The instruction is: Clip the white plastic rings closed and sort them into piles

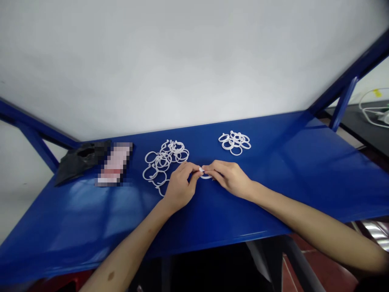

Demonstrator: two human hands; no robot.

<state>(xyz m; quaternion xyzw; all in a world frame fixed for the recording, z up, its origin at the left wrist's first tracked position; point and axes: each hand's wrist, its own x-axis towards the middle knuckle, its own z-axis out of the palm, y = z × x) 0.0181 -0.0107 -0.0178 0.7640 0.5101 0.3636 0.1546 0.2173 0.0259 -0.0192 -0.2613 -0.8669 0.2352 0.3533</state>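
Observation:
Both hands meet over the middle of the blue table, pinching one white plastic curtain ring (206, 177). My left hand (181, 184) is closed, thumb and forefinger on the ring's small end piece. Opposite it, my right hand (230, 177) grips the same piece with its fingertips. Fingers cover most of that joint, so whether it is joined cannot be seen. Just left of my left hand lies a loose, tangled pile of similar white rings (163, 162). A smaller cluster of white rings (234, 141) rests farther back, beyond my right hand.
The blue table (273, 162) has a pale wall behind it and blue frame bars on both sides. On its left lie a black plastic bag (75, 160) and a blurred-out pinkish flat object (115, 164). White cable (372, 115) sits on a dark surface at right.

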